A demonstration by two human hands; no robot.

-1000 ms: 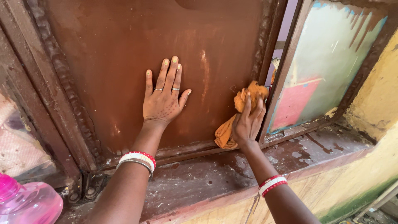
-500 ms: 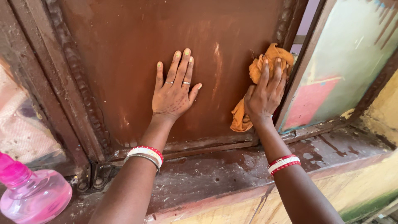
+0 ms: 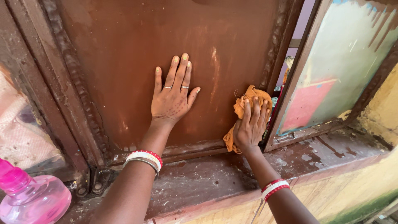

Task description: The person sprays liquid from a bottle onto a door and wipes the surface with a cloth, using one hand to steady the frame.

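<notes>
My left hand [image 3: 172, 97] lies flat with spread fingers against a brown window shutter panel [image 3: 137, 54]. My right hand [image 3: 251, 126] presses an orange cloth [image 3: 244, 105] against the lower right part of the same panel, close to its carved frame [image 3: 282, 45]. Part of the cloth hangs below my palm. Both wrists carry red and white bangles.
A worn, stained sill [image 3: 215, 178] runs under the shutters. A pink spray bottle [image 3: 31, 199] stands on it at the lower left. A second shutter [image 3: 344, 66] with pale green and red paint stands open on the right, beside a yellow wall [image 3: 381, 112].
My right hand slid the cloth up the panel's right edge, then back down to the lower right. My left hand stayed flat on the panel.
</notes>
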